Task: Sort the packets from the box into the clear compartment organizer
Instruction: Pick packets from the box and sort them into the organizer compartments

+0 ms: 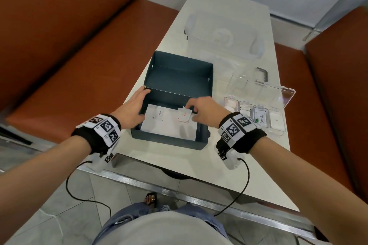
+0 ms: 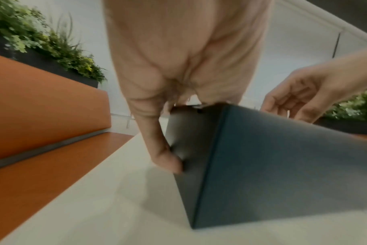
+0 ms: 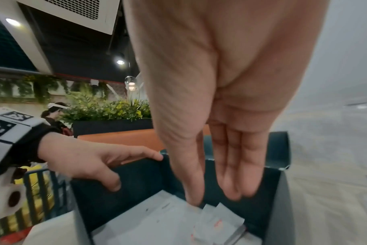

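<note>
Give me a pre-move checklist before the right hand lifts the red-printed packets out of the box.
1. Box steadied: ok, left hand holds its left wall.
2. Right hand over the red-printed packets: ok, fingers point down into the box.
3. Packets actually pinched: cannot tell, fingertips reach them but the grip is blurred.
4. Organizer lid open: ok.
5. Matching compartment free: cannot tell; the near row already holds packets.
</note>
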`<state>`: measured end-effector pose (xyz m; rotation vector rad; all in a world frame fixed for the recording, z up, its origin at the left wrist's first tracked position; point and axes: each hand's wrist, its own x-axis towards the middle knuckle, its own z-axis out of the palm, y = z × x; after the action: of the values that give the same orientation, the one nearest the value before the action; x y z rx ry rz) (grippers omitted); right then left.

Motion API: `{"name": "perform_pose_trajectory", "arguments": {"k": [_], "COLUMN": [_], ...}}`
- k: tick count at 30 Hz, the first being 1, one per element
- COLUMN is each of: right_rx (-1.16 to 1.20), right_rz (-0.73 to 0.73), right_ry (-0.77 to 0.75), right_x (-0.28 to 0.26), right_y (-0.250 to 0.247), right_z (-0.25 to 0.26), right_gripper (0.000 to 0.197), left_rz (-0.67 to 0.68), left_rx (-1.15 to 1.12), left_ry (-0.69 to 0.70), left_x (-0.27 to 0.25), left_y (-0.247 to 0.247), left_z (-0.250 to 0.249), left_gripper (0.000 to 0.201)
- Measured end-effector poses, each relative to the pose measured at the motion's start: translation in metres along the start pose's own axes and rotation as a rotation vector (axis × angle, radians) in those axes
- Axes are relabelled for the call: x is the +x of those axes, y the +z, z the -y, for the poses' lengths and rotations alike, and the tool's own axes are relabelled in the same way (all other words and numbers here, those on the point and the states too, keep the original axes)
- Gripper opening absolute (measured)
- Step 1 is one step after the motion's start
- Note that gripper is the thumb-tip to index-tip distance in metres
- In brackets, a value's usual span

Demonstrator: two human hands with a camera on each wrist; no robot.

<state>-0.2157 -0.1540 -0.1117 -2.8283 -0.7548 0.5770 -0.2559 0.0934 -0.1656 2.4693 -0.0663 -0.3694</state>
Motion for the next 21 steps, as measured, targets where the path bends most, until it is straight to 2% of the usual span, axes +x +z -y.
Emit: {"name": "perform_pose_trajectory", "arguments": {"k": [3, 7, 13, 16, 21], "right_rx": [-0.079, -0.156, -0.353, -0.374, -0.369], "right_rz": [0.221, 0.270, 0.380, 0.394, 0.368], "right_ry": [0.043, 0.087, 0.129, 0.153, 0.073], "right_x": [0.003, 0.020, 0.040, 0.048, 0.064], "right_y": [0.009, 0.015, 0.023, 0.026, 0.035], "right_z": [0.008, 0.017, 0.032, 0.042, 0.066], "right_gripper": [0.069, 0.085, 0.080, 0.083, 0.086], "left_rz": [-0.106, -0.131, -0.104, -0.111, -0.121], "left_rx": [-0.003, 0.041, -0.010, -0.035, -0.053], "left_ry": [0.029, 0.024, -0.006, -0.032, -0.044], "left_x": [-0.008, -0.007, -0.004, -0.004, -0.004], "left_y": [0.007, 0.011, 0.013, 0.016, 0.017], "left_z": [0.001, 0.005, 0.010, 0.012, 0.012], "left_gripper": [0.087, 0.086, 0.085, 0.086, 0.087]}}
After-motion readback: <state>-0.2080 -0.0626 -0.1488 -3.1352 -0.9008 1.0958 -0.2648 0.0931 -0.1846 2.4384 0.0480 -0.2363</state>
